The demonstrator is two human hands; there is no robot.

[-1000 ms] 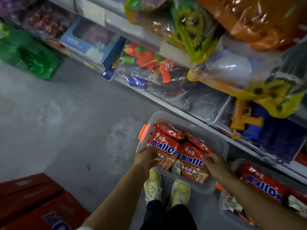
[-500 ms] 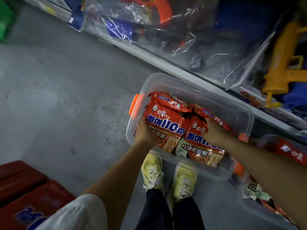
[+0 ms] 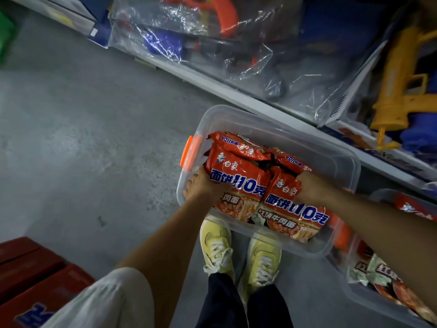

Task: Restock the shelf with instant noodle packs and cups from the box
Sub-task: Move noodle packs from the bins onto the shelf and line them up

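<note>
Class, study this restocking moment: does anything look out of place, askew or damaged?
Nothing looks damaged or spilled. The noodle packs lie tilted and overlapping in the clear bin, gripped by the left hand and right hand.

— What can we read on the left noodle pack (image 3: 237, 183)?
— We read 白象 beside a small mascot, then 面饼110克 in white on a blue band.
— And the right noodle pack (image 3: 290, 209)?
— We see the same 白象 and 面饼110克, with 红烧牛肉面 beneath.
— Anything else?
— We make out 110 upside down on a rear pack (image 3: 236, 144); the red carton (image 3: 35, 301) carries blue print we cannot read.
</note>
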